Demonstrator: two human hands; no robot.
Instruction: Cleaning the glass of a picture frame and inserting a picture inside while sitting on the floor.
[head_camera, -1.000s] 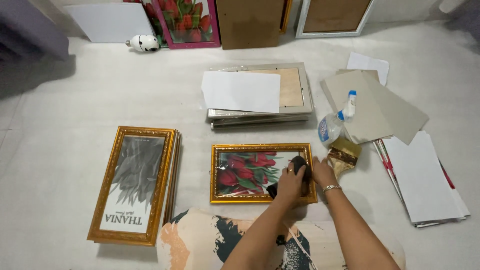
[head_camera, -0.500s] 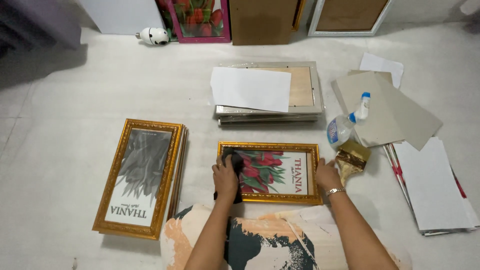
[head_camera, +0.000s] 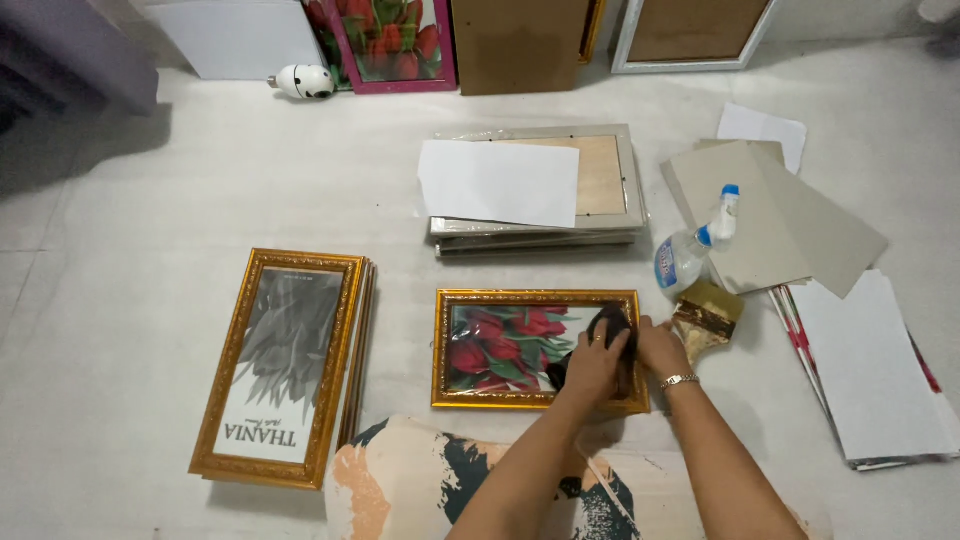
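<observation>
Head view: the person sits on the floor (head_camera: 180, 180) with a gold picture frame (head_camera: 540, 350) lying flat just in front of their knees. The frame holds a print of red tulips behind its front pane. The left hand (head_camera: 592, 368) is closed on a dark cloth (head_camera: 610, 335) and presses it onto the right part of the frame's face. The right hand (head_camera: 662, 346) rests with spread fingers on the frame's right edge, touching the cloth hand, and holds the frame down; it grips nothing that I can make out. A bracelet sits on that wrist.

Taking the gold frame as the landmark: to its left, well apart, lies a stack of taller gold frames (head_camera: 285, 365) with a grey leaf print on top. Behind it is a pile of pale frames (head_camera: 610, 190) lying face down, with a white sheet (head_camera: 498, 183) on top. Just to its right lies a wide paint brush (head_camera: 705, 318), and behind the brush a spray bottle (head_camera: 690, 250) on its side. Further right are grey backing boards (head_camera: 770, 215) and a stack of white sheets (head_camera: 865, 365).

The step in hand looks like wiping the pane, with the cloth now at the right end. I judge the next move calls for steady pressure from the holding hand and an even stroke of the cloth across the part of the pane not yet covered, kept off the ornate gilt edge.
</observation>
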